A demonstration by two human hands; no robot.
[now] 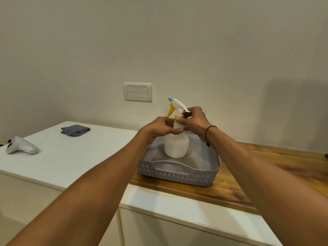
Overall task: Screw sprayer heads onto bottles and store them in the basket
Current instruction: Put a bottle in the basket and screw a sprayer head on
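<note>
Head view, so you're looking down both forearms. Biggest thing on the surfaces is the white cabinet top (74,157) running off to the left, and butted against it on the right is a brown wooden countertop (266,174). Sitting on the wood, right by the seam, is a grey plastic basket with a perforated pattern and a cut-out handle (179,174).

Standing upright inside that basket, toward its back half, is the white plastic spray bottle (175,146). Its long axis is straight up and down, base flat on the basket floor. On top is the white sprayer head with a yellow trigger, yellow collar and light blue nozzle tip (175,105). The nozzle points up and to the left, toward the wall, and the trigger hangs down on that same left side.

Both hands are on it. The left hand (158,128) is wrapped around the bottle's neck and shoulder. The right hand (193,119) is pinching at the yellow collar, thumb in front, with a thin black band on that wrist.

Off on the white top: a folded grey cloth (75,130) near the wall, and a white handheld controller (21,145) well apart at the far left. A white wall switch plate (137,92) is behind.
</note>
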